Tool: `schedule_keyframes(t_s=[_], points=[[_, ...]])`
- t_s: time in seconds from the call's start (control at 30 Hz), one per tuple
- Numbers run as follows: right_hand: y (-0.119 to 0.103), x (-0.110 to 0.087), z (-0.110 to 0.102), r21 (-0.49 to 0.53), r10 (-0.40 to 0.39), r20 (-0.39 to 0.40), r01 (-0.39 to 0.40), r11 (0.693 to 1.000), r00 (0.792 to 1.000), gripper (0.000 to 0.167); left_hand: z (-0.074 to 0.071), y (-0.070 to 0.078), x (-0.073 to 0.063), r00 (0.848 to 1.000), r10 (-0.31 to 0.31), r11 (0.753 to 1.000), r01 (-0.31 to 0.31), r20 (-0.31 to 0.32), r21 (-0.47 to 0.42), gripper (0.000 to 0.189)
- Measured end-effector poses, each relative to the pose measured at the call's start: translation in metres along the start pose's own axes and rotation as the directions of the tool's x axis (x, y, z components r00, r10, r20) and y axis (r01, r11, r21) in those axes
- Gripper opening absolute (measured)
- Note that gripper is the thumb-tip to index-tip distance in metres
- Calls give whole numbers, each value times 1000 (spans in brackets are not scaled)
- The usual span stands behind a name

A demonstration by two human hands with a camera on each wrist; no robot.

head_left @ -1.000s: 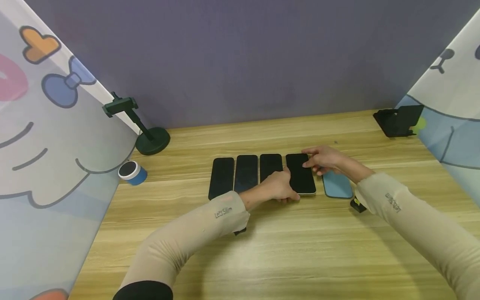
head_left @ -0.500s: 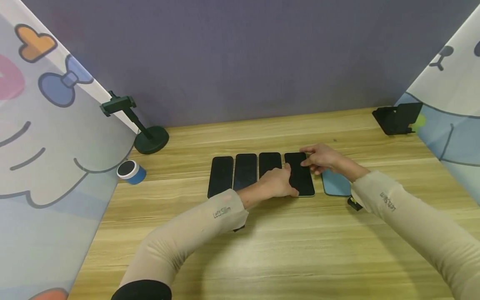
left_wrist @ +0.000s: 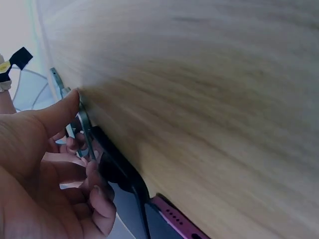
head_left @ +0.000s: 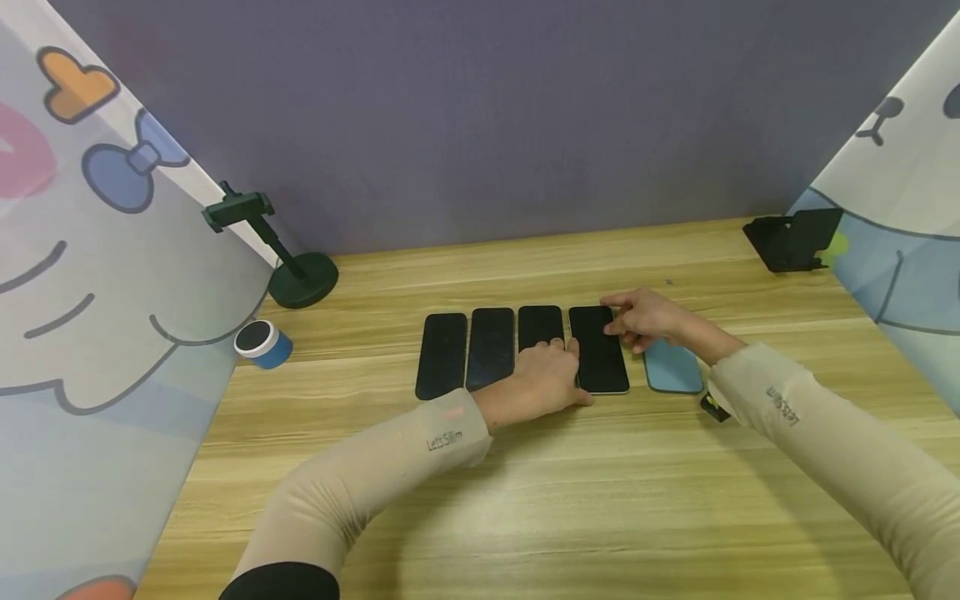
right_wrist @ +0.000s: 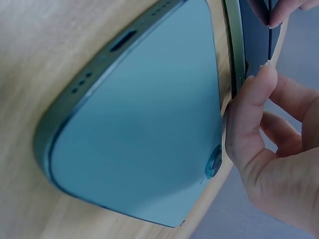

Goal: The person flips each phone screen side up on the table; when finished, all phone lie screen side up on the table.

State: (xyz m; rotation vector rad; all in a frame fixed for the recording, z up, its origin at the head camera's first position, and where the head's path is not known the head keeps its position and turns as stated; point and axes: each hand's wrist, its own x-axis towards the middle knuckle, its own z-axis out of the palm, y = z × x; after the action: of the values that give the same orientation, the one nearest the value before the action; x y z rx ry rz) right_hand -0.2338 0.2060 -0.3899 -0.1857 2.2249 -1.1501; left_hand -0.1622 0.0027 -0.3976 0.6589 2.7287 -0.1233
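Observation:
Several smartphones lie side by side with dark screens up, among them the leftmost phone point(head_left: 441, 358). My left hand point(head_left: 543, 379) reaches across the third phone point(head_left: 540, 323) to the green-edged phone point(head_left: 603, 358) at the row's right end. Its thumb is at that phone's bottom edge, its fingers along the left side. At the upper right corner, my right hand point(head_left: 647, 318) holds the same phone, index finger at the top and thumb by the right side. Beside it lies a blue phone point(right_wrist: 134, 124), back up, partly under the right hand in the head view.
A dark green stand point(head_left: 303, 279) and a blue-and-white jar point(head_left: 264, 344) are at the table's left. A black folding stand point(head_left: 795, 240) sits at the back right. A grey partition point(head_left: 495, 125) rises behind the wooden table point(head_left: 600, 500).
My left hand has shifted slightly toward me, its fingers drawn back along the phone's left edge. The right hand stays at the upper right corner, and the head view has shifted a little.

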Motion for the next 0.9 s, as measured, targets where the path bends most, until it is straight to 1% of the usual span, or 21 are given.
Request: schedule_keyframes(t_s=[0.17, 0.47, 0.77, 0.9], points=[[2, 1, 1, 12, -1, 0, 1, 1000, 1000, 72, 0, -1, 2, 1000, -7, 1000, 7, -5, 22, 93], [1, 2, 3, 7, -21, -9, 21, 1000, 1000, 70, -3, -6, 3, 1000, 11, 1000, -11, -7, 9, 91], [2, 3, 2, 6, -16, -10, 16, 1000, 1000, 70, -4, -8, 4, 1000, 19, 1000, -19, 1, 6, 91], [2, 0, -2, 10, -38, -2, 38, 999, 999, 72, -5, -8, 3, 1000, 26, 1000, -26, 2, -7, 93]])
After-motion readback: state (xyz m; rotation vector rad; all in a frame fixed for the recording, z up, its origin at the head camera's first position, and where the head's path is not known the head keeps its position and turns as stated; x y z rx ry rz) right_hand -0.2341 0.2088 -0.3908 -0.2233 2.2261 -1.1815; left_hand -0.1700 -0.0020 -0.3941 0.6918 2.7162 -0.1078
